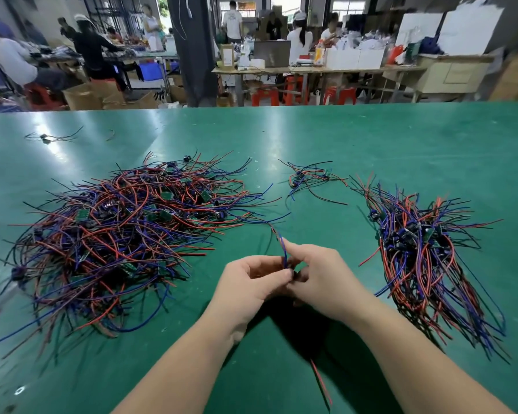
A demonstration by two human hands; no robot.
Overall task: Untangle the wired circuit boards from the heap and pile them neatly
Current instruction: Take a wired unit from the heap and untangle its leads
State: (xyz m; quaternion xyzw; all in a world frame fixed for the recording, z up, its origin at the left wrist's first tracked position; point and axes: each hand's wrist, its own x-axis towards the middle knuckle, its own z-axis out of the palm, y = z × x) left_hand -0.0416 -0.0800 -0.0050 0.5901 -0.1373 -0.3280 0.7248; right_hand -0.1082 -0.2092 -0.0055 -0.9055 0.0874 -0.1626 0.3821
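Note:
A big tangled heap [117, 237] of small green circuit boards with red, blue and black wires covers the left of the green table [341, 138]. On the right lies a more ordered pile [425, 264], its wires trailing toward me. Between them, at centre front, my left hand [248, 285] and my right hand [323, 279] meet above the table and together pinch one wired board [284, 255]. Its blue and red wires rise from my fingertips toward the heap. The board itself is mostly hidden by my fingers. A red wire [320, 380] hangs below my right forearm.
A small loose cluster of wired boards [308, 179] lies behind the hands, between heap and pile. A stray wired piece [47, 137] sits at the far left. Beyond the table's far edge are other workbenches, red stools, boxes and several people.

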